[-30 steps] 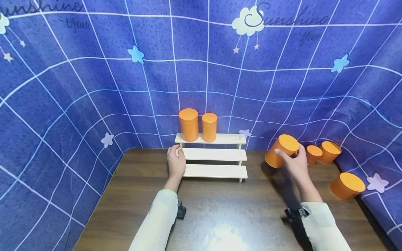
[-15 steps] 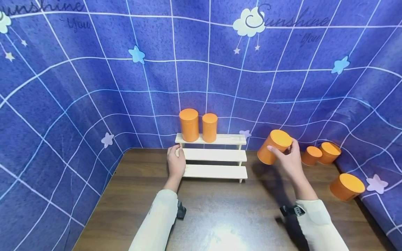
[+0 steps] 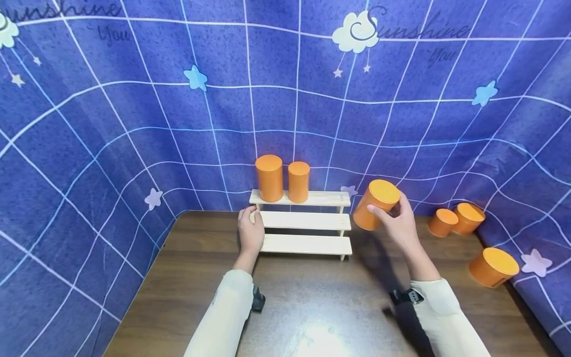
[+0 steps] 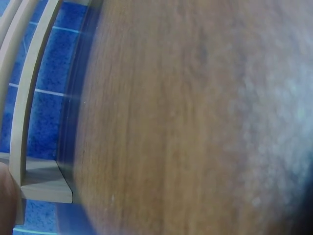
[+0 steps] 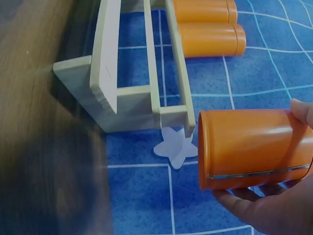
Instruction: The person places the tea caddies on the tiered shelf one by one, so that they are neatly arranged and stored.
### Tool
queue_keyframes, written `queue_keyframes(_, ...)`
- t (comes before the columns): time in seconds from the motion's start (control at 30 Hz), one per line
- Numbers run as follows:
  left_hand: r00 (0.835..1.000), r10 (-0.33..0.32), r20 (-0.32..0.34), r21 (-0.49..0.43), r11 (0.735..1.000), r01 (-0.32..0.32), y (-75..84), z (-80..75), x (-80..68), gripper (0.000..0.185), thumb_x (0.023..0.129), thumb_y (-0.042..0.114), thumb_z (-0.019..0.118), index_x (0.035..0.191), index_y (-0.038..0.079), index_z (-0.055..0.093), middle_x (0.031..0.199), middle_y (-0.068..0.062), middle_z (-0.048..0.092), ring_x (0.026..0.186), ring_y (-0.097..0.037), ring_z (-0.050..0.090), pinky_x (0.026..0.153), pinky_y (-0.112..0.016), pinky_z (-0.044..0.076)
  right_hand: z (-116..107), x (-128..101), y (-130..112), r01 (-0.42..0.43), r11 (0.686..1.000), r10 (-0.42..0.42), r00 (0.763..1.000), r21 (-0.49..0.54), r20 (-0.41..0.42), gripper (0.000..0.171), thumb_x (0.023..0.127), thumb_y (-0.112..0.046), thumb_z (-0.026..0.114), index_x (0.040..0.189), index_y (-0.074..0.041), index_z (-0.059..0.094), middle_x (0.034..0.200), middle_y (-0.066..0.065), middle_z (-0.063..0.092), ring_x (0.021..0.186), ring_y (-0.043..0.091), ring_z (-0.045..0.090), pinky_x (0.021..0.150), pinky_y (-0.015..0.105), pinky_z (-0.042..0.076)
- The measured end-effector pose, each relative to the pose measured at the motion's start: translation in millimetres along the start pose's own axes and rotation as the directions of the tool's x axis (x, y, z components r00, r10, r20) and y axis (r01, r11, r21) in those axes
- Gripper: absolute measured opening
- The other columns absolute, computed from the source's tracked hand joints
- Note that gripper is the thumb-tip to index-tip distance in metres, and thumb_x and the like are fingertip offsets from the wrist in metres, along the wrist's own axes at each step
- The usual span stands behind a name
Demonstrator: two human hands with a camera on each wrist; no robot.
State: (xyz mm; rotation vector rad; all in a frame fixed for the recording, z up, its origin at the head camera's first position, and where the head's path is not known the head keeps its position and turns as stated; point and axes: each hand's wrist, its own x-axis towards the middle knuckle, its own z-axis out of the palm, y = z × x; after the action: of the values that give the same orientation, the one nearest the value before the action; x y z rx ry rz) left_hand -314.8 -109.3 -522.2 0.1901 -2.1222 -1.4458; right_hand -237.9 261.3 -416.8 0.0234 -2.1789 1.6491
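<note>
A tiered wooden display stand [image 3: 305,243] with three pale shelves stands at the back of the table. My left hand [image 3: 251,230] grips its left end by the middle shelf; a bit of finger [image 4: 7,198] shows at the stand in the left wrist view. My right hand [image 3: 401,223] holds an orange canister [image 3: 373,207] between thumb and fingers, tilted, in the air just right of the stand. In the right wrist view the held canister [image 5: 254,147] shows a seam along its side. A wider canister [image 3: 269,179] and a narrower canister [image 3: 298,183] stand upright on the top shelf.
At the right back a small orange canister [image 3: 443,222] and a squat one [image 3: 467,218] stand close together. Another squat canister [image 3: 493,267] is nearer, by the right edge. A blue patterned cloth [image 3: 214,119] hangs behind the wooden table [image 3: 192,297].
My right hand has carried the orange canister leftward and slightly up, closer to the stand. The left hand keeps its place at the stand's left end.
</note>
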Motion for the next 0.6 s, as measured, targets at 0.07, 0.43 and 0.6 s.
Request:
queue_keyframes(0.07, 1.0, 0.0, 0.0, -0.008, 1.0, 0.0, 0.9, -0.1, -0.4, 0.023, 0.099, 0.015, 0.055, 0.115, 0.003, 0.067, 0.119, -0.013, 0.06, 0.118, -0.029, 0.057, 0.107, -0.041, 0.042, 3, 1, 0, 0.011, 1.0, -0.012, 1.0, 0.022, 0.018, 0.07, 0.085, -0.019, 0.079, 0.145, -0.017, 0.043, 0.119, -0.012, 0.059, 0.106, 0.001, 0.06, 0.091, 0.012, 0.048)
queue_keyframes(0.43, 1.0, 0.018, -0.003, -0.023, 1.0, -0.018, 0.7, -0.4, 0.6, 0.023, 0.099, 0.014, 0.056, 0.114, 0.001, 0.067, 0.117, -0.015, 0.06, 0.117, -0.029, 0.056, 0.106, -0.041, 0.042, 24, 3, -3, 0.066, 0.997, -0.068, 0.993, 0.028, 0.093, 0.072, 0.086, -0.02, 0.077, 0.148, -0.019, 0.04, 0.127, -0.002, 0.058, 0.108, 0.002, 0.06, 0.093, 0.016, 0.047)
queue_keyframes(0.6, 1.0, 0.013, -0.002, -0.017, 1.0, -0.013, -3.7, 0.4, 1.5, 0.023, 0.099, 0.015, 0.057, 0.114, 0.003, 0.067, 0.118, -0.013, 0.061, 0.117, -0.029, 0.057, 0.106, -0.041, 0.043, 33, 7, -6, 0.084, 0.996, -0.086, 0.99, 0.021, 0.113, 0.073, 0.086, -0.021, 0.077, 0.148, -0.019, 0.039, 0.133, 0.006, 0.057, 0.109, 0.004, 0.059, 0.094, 0.018, 0.047)
